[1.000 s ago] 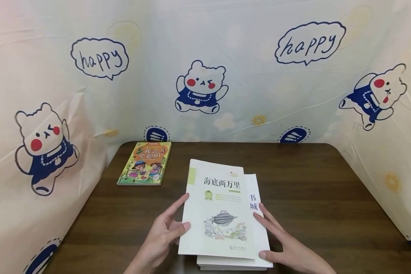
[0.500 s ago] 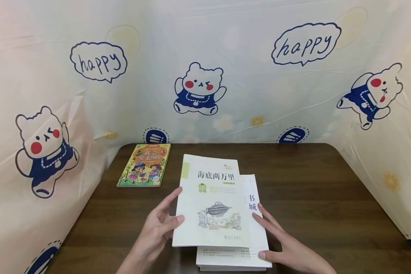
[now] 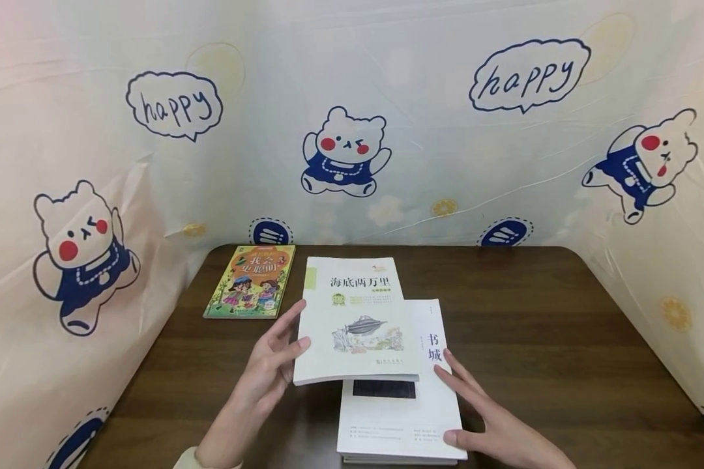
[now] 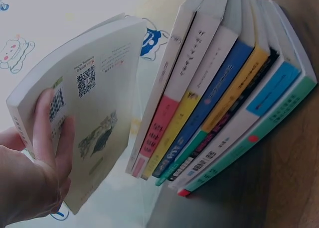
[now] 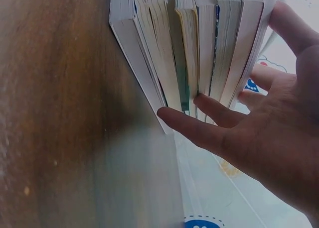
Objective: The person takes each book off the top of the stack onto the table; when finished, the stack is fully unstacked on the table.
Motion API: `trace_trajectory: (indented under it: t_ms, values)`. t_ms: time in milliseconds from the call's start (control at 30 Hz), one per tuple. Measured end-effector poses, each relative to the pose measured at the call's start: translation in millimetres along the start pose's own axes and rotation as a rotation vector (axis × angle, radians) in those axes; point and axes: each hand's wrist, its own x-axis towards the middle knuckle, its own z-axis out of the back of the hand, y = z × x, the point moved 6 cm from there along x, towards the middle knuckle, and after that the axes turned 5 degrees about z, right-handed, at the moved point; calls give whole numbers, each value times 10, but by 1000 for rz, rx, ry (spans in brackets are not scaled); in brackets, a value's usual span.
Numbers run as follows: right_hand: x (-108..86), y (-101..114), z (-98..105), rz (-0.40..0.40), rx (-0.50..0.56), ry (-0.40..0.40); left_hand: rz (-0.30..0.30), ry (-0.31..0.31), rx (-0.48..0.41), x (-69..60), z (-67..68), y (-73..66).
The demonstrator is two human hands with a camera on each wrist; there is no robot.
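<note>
My left hand point(image 3: 266, 368) grips the left edge of a white paperback book point(image 3: 352, 365), thumb on its cover and fingers beneath. The cover shows a grey airship-like drawing. This book is raised above a stack of books point(image 3: 396, 420), overlapping its upper left in the head view. A white book lies topmost, with a dark rectangle partly hidden by the held one. The left wrist view shows the held book's back cover and the stack's coloured spines point(image 4: 214, 98). My right hand point(image 3: 493, 417) rests along the stack's right side, fingers spread against the page edges point(image 5: 199, 54).
A yellow children's book point(image 3: 249, 283) lies at the back left of the dark wooden table point(image 3: 534, 312). Behind and beside the table hangs a pale curtain point(image 3: 434, 130) with bear drawings.
The left hand has moved the white paperback up and to the left in the head view, uncovering more of the stack's top book. The right hand has stayed at the stack's side.
</note>
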Motion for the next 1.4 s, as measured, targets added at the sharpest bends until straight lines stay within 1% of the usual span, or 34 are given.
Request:
trace_trajectory:
  t_ms: [133, 300, 600, 700, 867, 1067, 1233, 1400]
  values:
    - [-10, 2, 3, 2, -5, 0, -12, 14, -12, 58, 29, -60]
    - [-11, -7, -1, -4, -3, 0, -18, 10, -22, 132, 71, -137]
    - [-7, -16, -7, -11, 15, 4, -64, 9, -48, 240, 211, -310]
    - [-2, -15, -6, -12, 16, 8, -72, -11, -60, 274, 272, -357]
    - [-3, -14, -6, -7, 5, 7, -65, -51, -56, 354, 359, -436]
    - [-9, -25, -11, -19, 18, 8, -64, -66, -34, 444, 419, -525]
    - [-11, -26, -11, -10, 18, 19, -54, -91, -37, 533, 475, -549]
    - [-16, -32, -10, -17, 19, 10, -32, -128, -30, 677, 565, -554]
